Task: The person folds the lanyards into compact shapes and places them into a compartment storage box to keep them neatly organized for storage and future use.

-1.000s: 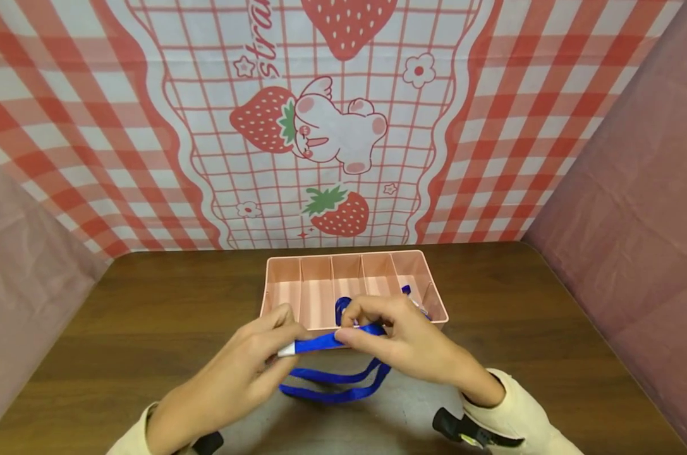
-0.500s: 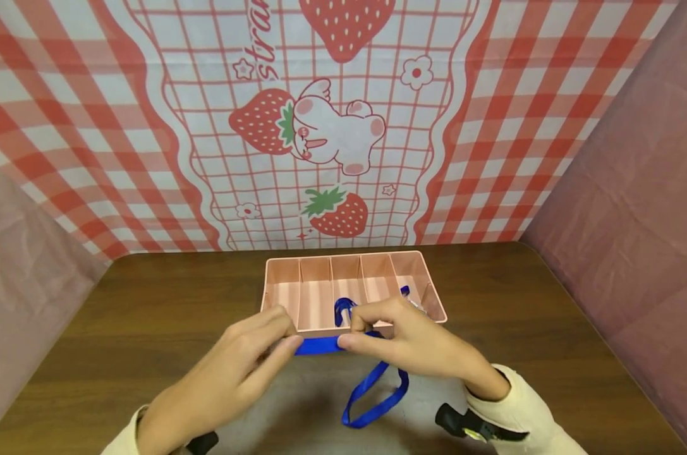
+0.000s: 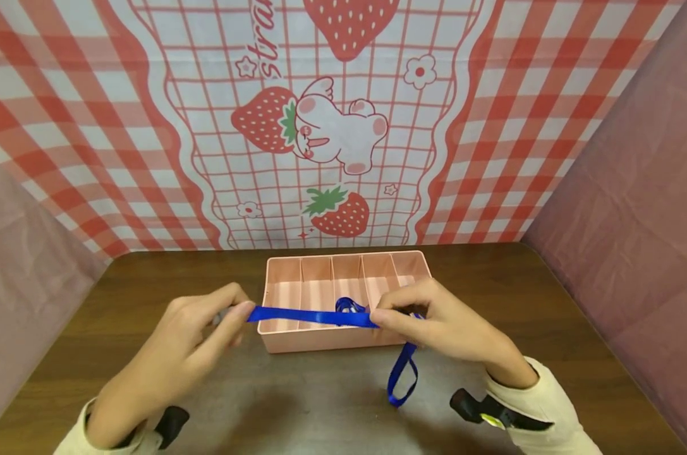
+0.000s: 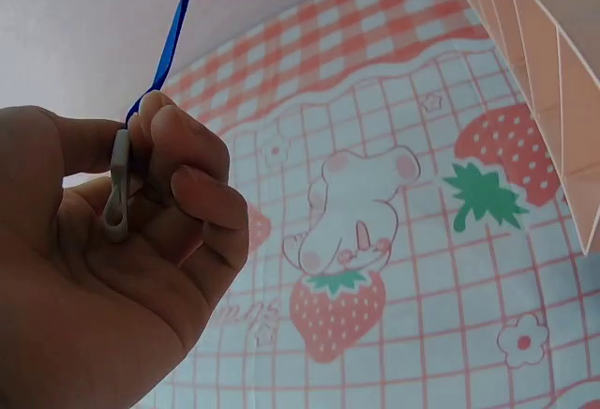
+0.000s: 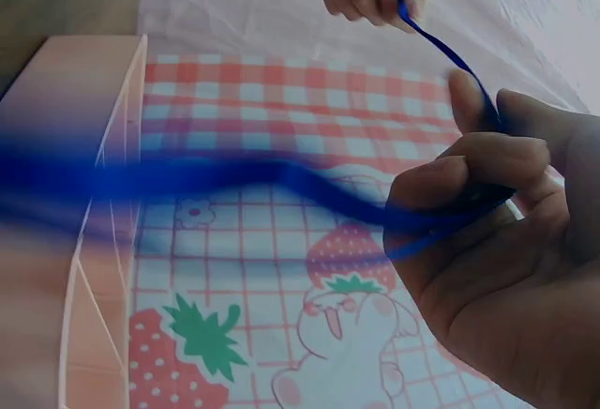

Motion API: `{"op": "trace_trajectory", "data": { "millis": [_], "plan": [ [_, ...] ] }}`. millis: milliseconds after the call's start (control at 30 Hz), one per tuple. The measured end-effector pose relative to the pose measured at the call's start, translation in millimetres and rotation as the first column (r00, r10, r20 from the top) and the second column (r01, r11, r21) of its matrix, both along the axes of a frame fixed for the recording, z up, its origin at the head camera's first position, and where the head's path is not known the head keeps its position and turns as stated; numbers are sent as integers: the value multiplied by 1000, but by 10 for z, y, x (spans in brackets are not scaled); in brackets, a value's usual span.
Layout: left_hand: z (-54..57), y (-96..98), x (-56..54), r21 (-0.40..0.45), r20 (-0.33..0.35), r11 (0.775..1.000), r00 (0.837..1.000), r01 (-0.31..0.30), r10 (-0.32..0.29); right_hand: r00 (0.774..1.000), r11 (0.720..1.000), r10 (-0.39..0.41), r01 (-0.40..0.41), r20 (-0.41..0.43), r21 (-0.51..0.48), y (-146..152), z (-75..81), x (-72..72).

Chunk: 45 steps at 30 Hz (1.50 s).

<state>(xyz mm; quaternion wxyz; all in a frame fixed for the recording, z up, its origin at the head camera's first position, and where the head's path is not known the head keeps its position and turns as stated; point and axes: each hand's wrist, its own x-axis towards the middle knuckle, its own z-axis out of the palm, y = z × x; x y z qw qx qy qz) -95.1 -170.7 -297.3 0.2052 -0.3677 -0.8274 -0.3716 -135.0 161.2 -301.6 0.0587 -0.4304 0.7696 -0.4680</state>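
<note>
A blue lanyard (image 3: pixel 315 317) is stretched between both hands, above the front of a pink divided box (image 3: pixel 320 342). My left hand (image 3: pixel 198 344) pinches its left end; in the left wrist view a pale clip (image 4: pixel 117 189) at that end lies within the fingers. The right hand (image 3: pixel 440 322) pinches the strap between thumb and fingers, and a loose blue loop (image 3: pixel 400 379) hangs below it. In the right wrist view the strap passes through the curled fingers, its dangling part blurred.
Inside a middle compartment of the box lies another coiled blue lanyard (image 3: pixel 347 304). The box's right compartments are partly hidden by the right hand. Behind the brown table (image 3: pixel 178 278) hangs a strawberry-print checked cloth (image 3: pixel 343 139).
My hands have moved apart, the left one to the left and upward, the right one to the right. The strap between them has lengthened, while the hanging loop has shrunk.
</note>
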Motion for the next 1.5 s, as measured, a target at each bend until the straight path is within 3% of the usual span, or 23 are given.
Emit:
{"op": "trace_trajectory", "data": {
  "millis": [400, 767, 867, 967, 1167, 1300, 1400, 1500],
  "plan": [
    [-26, -116, -113, -24, 0, 999, 999, -34, 34, 996, 994, -90, 90, -2, 68, 253, -3, -7],
    [-59, -152, -193, -42, -6, 999, 1000, -16, 15, 951, 961, -261, 241, 166, 134, 630, -165, 50],
    [-70, -166, -204, -56, -1, 998, 1000, -21, 21, 948, 952, -289, 271, 130, 142, 754, -214, 53],
    [-82, -176, -212, -76, 10, 997, 1000, -26, 26, 943, 934, -331, 324, 23, 153, 927, -227, 62],
    [-132, -148, -222, -129, 51, 991, 999, 20, -14, 911, 894, -395, 411, -120, 179, 1329, -69, 144],
    [-150, -136, -229, -151, 44, 988, 999, 16, -10, 901, 881, -406, 430, -150, 198, 1488, 22, 183],
    [-151, -154, -252, -142, 53, 990, 999, -4, 11, 879, 865, -446, 471, -167, 173, 1542, 45, 189],
    [-156, -177, -279, -142, 59, 990, 998, -17, 26, 886, 875, -443, 460, -138, 152, 1553, 45, 182]
  ]
}}
